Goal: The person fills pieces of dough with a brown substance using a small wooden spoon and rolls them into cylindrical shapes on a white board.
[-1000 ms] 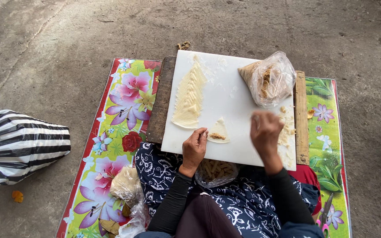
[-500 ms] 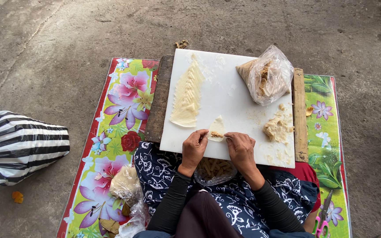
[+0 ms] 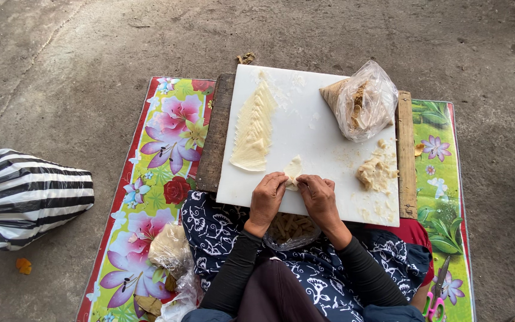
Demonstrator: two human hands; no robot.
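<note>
Head view: both hands, left [image 3: 267, 197] and right [image 3: 317, 195], now pinching the small dough piece [image 3: 294, 169] at the cutting board's [image 3: 317, 128] near edge, right back from the crumbly filling pile [image 3: 377, 172].

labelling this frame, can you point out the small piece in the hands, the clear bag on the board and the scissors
small pale piece [image 3: 294, 169], head view, on its upper half above the fingers
clear plastic bag [image 3: 366, 104], head view, on its bulging middle
scissors [image 3: 434, 305], head view, on the pink handles
</note>
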